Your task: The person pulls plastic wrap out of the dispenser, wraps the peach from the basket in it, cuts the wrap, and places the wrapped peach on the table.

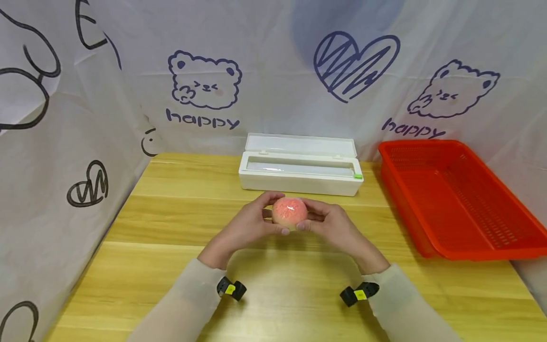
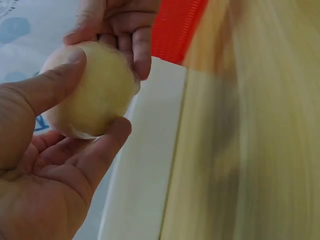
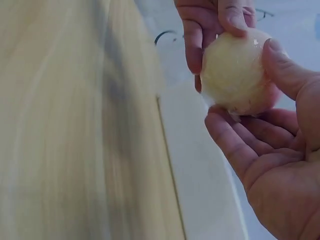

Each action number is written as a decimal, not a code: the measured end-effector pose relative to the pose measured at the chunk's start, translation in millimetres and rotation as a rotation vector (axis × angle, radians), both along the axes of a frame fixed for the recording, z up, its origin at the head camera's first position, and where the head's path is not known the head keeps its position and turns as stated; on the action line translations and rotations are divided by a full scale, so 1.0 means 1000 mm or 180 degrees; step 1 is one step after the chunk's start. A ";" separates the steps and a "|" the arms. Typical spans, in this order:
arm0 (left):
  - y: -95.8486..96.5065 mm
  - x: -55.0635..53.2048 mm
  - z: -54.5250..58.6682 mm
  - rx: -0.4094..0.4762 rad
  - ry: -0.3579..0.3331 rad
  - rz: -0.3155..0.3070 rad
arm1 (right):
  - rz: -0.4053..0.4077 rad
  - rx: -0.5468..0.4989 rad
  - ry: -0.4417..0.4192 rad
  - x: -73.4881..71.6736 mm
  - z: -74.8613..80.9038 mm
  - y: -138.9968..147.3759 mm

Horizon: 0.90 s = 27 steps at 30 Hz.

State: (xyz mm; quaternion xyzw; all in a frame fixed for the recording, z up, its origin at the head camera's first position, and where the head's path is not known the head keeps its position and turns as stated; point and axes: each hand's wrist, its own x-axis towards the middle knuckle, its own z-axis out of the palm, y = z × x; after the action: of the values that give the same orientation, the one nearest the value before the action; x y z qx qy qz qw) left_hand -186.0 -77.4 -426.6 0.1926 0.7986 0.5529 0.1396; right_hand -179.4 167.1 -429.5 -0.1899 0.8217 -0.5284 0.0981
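Note:
A round peach (image 1: pixel 289 212), pink on top and pale yellow below, is held up above the table between both hands. Shiny clear film clings to its skin, with a crinkled bit showing underneath in the right wrist view. My left hand (image 1: pixel 249 222) grips its left side, thumb in front and fingers behind. From the right, my right hand (image 1: pixel 337 225) holds it the same way. In the left wrist view the left thumb presses on the pale face of the peach (image 2: pixel 102 92). Fingers of both hands hide parts of its sides.
Behind the hands stands a long white cling film box (image 1: pixel 299 184), its lid (image 1: pixel 301 145) raised and a green slider at its right end. A red plastic basket (image 1: pixel 431 237) sits on the right of the wooden table (image 1: pixel 171 213). Printed cloth hangs at the back and left.

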 end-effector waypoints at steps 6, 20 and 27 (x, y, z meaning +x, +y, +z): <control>0.007 -0.019 -0.011 -0.0347 0.0027 0.0069 | 0.0169 0.0106 -0.0144 -0.021 -0.014 0.007; 0.018 -0.028 -0.034 -0.0664 0.0033 0.0216 | 0.0096 0.0612 -0.0253 -0.030 -0.033 0.006; 0.019 -0.030 -0.041 -0.0891 0.0040 0.0321 | 0.0130 0.0611 -0.0294 -0.037 -0.042 0.006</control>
State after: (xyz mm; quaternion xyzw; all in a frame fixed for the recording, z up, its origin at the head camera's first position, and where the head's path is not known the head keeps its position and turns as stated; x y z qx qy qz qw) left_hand -215.9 -58.5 -467.1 0.1343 0.8774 0.4412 0.1321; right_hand -216.3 172.6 -471.7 -0.1718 0.8590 -0.4534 0.1643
